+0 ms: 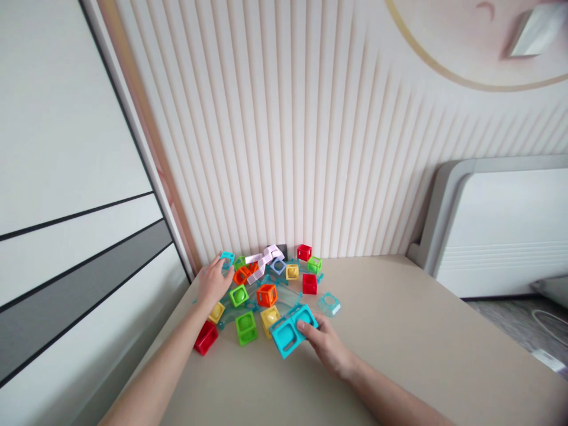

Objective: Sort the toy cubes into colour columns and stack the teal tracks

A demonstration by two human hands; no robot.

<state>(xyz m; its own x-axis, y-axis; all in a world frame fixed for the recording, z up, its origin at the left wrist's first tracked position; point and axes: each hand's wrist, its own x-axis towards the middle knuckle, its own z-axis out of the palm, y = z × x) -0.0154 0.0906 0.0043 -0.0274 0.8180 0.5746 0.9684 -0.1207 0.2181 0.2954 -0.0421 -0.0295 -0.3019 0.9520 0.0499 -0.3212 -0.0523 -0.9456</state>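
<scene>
A heap of small hollow plastic cubes in red, green, yellow, orange and blue lies on a beige table by the ribbed wall. My left hand reaches into the heap's left side, its fingers on a light blue cube. My right hand rests at the heap's front, fingertips on a joined pair of turquoise cubes. Clear curved track pieces lie under the cubes. A pale pink piece sits at the back of the heap.
A red cube lies near the table's left edge beside my left forearm. A clear pale blue cube sits right of the heap. A white padded headboard stands at the right. White cabinet panels line the left side.
</scene>
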